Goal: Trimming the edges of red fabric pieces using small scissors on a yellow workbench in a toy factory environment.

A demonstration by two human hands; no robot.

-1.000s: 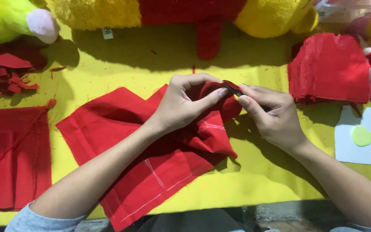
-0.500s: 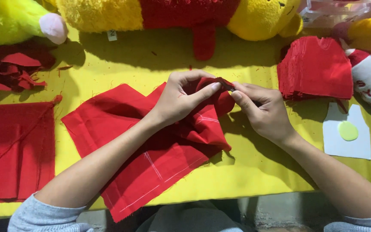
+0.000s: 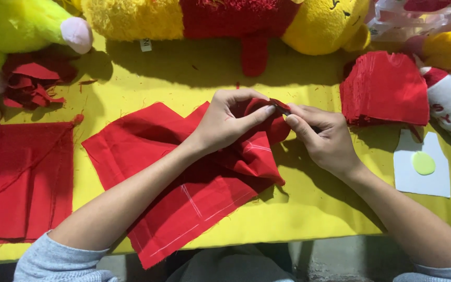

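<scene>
Both hands meet over the red cloth (image 3: 194, 177) on the yellow table (image 3: 309, 209) — left hand (image 3: 225, 122) pinching a raised fold, fingers together. Right hand (image 3: 322, 138) clamps the same fold's edge — red stack (image 3: 387, 89) sits nearby.

The left hand (image 3: 225, 122) and right hand (image 3: 322, 138) meet over a bunched edge of a red fabric sheet (image 3: 184, 193) marked with pale chalk lines, both pinching it between fingertips. The sheet lies on a yellow bench (image 3: 309, 209). A stack of cut red pieces (image 3: 384, 89) sits just beyond the right hand, a white card with a round yellow-green chalk (image 3: 423, 163) beside it. Another red cloth (image 3: 22, 177) lies at far left, red scraps (image 3: 30, 83) above it. Plush toys (image 3: 225, 21) line the back edge.
</scene>
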